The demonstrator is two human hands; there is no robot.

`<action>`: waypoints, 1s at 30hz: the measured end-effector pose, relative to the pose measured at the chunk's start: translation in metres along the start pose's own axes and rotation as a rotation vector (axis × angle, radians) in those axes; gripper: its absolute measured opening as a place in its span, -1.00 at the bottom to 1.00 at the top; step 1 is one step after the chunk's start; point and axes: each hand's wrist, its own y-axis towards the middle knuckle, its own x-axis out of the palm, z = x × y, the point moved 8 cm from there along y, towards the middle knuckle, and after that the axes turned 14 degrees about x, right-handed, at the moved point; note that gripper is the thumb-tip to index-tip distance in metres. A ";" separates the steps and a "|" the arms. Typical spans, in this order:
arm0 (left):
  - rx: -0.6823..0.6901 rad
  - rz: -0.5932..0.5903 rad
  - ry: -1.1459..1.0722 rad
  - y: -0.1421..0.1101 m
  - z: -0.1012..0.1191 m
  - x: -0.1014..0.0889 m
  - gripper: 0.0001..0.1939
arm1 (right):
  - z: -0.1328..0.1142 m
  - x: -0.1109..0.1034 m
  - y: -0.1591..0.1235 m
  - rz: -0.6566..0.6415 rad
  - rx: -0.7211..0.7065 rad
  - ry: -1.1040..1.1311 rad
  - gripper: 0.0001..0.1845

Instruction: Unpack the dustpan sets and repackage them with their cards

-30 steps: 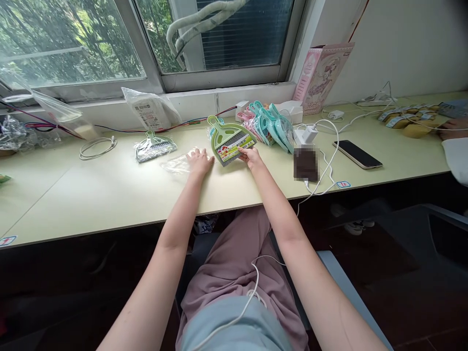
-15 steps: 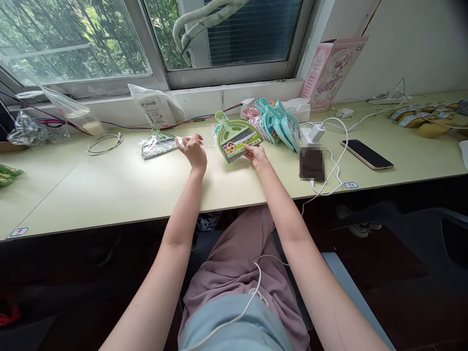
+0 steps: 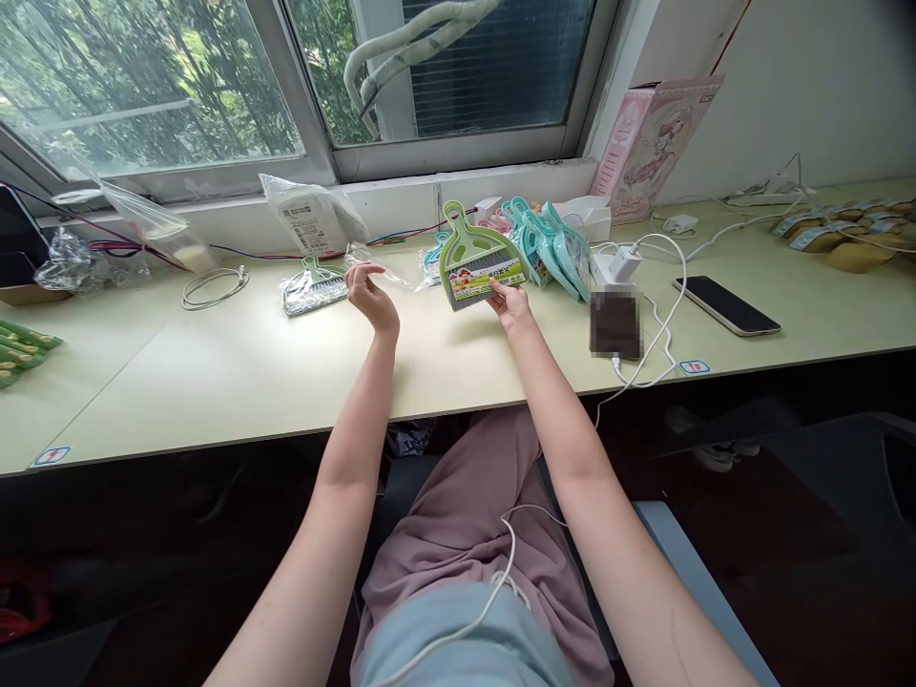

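My right hand [image 3: 510,303] grips the lower right edge of a small green dustpan and brush set [image 3: 478,258], held tilted up over the table. A yellow printed label crosses its grey bristles. To the left, my left hand [image 3: 373,298] is raised with bent fingers closed on a crumpled clear plastic bag [image 3: 383,269]; the exact grip is partly hidden. Beside that hand lies another green dustpan and brush set [image 3: 311,289] in clear wrapping. Turquoise dustpan sets [image 3: 554,250] are piled right of the held one, with some pink pieces behind.
A white charger [image 3: 621,262] with cables and a blurred dark block [image 3: 615,324] sit right of the pile, near a phone [image 3: 728,305]. A pink box [image 3: 658,148] stands by the wall. Along the window lie a plastic packet [image 3: 315,215], a coiled white cable [image 3: 215,288] and thin wires.
My right hand has lifted the green dustpan set slightly and turned it more upright. My left hand has shifted a little left, and clear plastic now shows behind its fingers. The view has shifted slightly.
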 end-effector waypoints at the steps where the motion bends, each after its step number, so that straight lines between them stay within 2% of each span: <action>1: -0.033 0.016 -0.002 0.000 -0.002 0.000 -0.60 | 0.000 0.000 0.000 0.000 -0.005 -0.001 -0.75; 4: -0.138 -0.003 0.002 -0.004 -0.015 0.008 -0.58 | -0.001 0.000 0.000 0.007 -0.014 -0.012 -0.72; 6: -0.200 -0.073 -0.012 -0.008 -0.028 0.019 -0.55 | 0.000 0.000 0.000 0.010 -0.014 -0.009 -0.72; 11: -0.256 -0.439 0.026 -0.022 -0.047 0.044 -0.55 | 0.000 0.000 -0.002 0.018 -0.009 -0.024 -0.72; 14: -0.190 -0.564 0.144 -0.028 -0.039 0.051 -0.58 | 0.000 -0.001 -0.002 0.023 -0.005 -0.037 -0.71; 19: 0.108 -0.769 0.115 -0.047 -0.003 0.078 -0.69 | 0.001 -0.001 -0.001 0.018 0.001 -0.019 -0.72; 21: 0.164 -0.896 0.099 -0.060 0.002 0.088 -0.65 | 0.002 -0.001 -0.001 0.022 0.014 -0.015 -0.73; 23: 0.157 -0.998 0.105 -0.070 0.000 0.094 -0.55 | 0.002 -0.002 -0.001 0.028 0.024 -0.017 -0.74; 26: 0.142 -1.020 0.169 -0.070 -0.007 0.092 -0.60 | 0.002 -0.001 -0.002 0.028 0.029 -0.034 -0.76; 30: 0.150 -0.900 0.309 -0.056 -0.014 0.080 -0.75 | 0.006 0.000 -0.003 0.036 0.076 -0.112 -0.77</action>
